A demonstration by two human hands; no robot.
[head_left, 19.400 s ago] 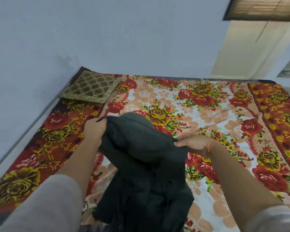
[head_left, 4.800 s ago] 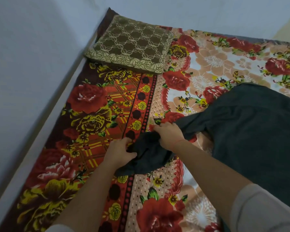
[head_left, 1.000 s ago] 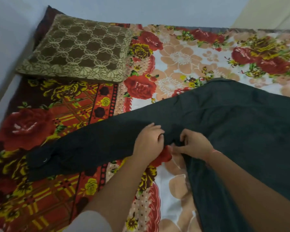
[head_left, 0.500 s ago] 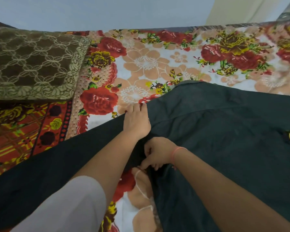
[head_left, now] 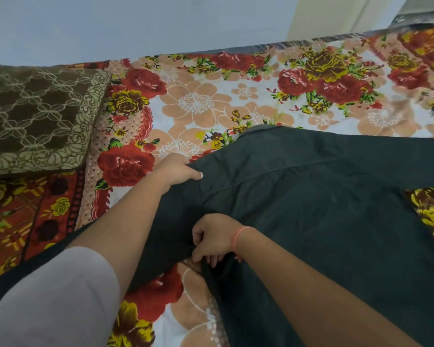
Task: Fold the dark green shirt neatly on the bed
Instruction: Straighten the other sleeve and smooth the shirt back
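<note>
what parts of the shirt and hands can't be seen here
Head view only:
- Shirt: right side and hem cut off by the frame edges; left sleeve runs under the left arm and out of frame.
- Right hand: fingertips curled into the cloth.
- Left hand: fingers hidden under the shoulder fold.
- Pillow: cut off at left.

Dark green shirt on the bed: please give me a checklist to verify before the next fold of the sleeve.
1. Left hand grips the shoulder edge: ok.
2. Right hand pinches the fabric at the underarm: ok.
3. Dark green shirt body lies flat: ok, only light creases.
4. Pillow is apart from the shirt: ok.
5. Left sleeve end is straight: cannot tell, hidden behind the arm.
6. Bedsheet is smooth under the shirt: cannot tell.
</note>
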